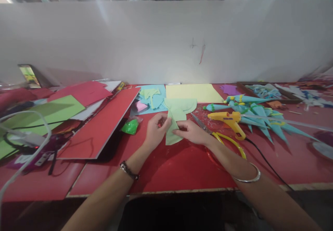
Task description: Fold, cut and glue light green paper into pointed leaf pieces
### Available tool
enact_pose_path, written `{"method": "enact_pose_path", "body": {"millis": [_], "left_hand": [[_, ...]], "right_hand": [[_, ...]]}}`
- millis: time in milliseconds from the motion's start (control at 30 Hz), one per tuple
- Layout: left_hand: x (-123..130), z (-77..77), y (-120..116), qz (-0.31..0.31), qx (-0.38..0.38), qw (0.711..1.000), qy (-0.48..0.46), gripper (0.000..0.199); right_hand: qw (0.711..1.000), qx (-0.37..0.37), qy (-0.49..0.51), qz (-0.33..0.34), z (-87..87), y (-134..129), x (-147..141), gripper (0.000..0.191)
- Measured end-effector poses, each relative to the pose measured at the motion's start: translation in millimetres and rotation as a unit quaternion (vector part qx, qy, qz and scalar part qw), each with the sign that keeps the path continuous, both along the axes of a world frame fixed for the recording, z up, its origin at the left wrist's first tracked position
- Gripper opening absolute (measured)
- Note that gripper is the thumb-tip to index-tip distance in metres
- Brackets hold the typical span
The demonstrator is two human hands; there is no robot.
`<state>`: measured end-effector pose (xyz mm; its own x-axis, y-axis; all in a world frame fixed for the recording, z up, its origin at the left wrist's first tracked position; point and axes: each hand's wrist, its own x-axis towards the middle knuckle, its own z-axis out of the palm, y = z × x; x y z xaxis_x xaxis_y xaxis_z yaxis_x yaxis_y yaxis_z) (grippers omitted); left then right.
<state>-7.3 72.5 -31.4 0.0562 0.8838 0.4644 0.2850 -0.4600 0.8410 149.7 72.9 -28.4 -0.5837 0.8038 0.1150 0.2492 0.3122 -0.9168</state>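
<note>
A pale green cut piece of craft sheet (174,138) is between my hands, rounded at its lower edge. My left hand (157,129) pinches its left edge with thumb and fingertips. From the other side, my right hand (193,131) grips the right edge, fingers bent over it. Another pale green piece (188,104) with a curved end lies just behind; the two overlap, and I cannot tell whether they are joined. Scissors with yellow and red handles (230,141) lie beside and partly under my right forearm. A yellow glue gun (229,118) rests to their right.
Blue cone-shaped crafts (262,120) with yellow and green trim pile up at right. A brown tray (288,98) stands behind them. Scraps (151,95) and a yellow sheet (194,92) lie at the back. On the left are a tilted red board (104,123), a green packet (130,126) and a power strip (41,154).
</note>
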Motion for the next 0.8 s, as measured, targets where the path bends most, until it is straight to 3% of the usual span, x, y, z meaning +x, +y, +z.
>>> {"method": "enact_pose_path", "body": {"millis": [233,600,800], "left_hand": [[-3.6,4.9,3.9,0.033,-0.029,0.997,-0.071,0.009],[-5.9,7.1,5.2,-0.052,-0.049,0.985,-0.159,0.006],[-4.7,4.9,3.7,-0.096,-0.102,0.972,-0.190,0.009]], "right_hand": [[0.999,0.002,-0.038,0.020,4.0,-3.6,1.4,0.022],[0.998,0.014,-0.054,0.012,4.7,-4.0,0.9,0.018],[0.999,0.027,-0.032,-0.013,4.5,-4.9,-0.2,0.027]]}}
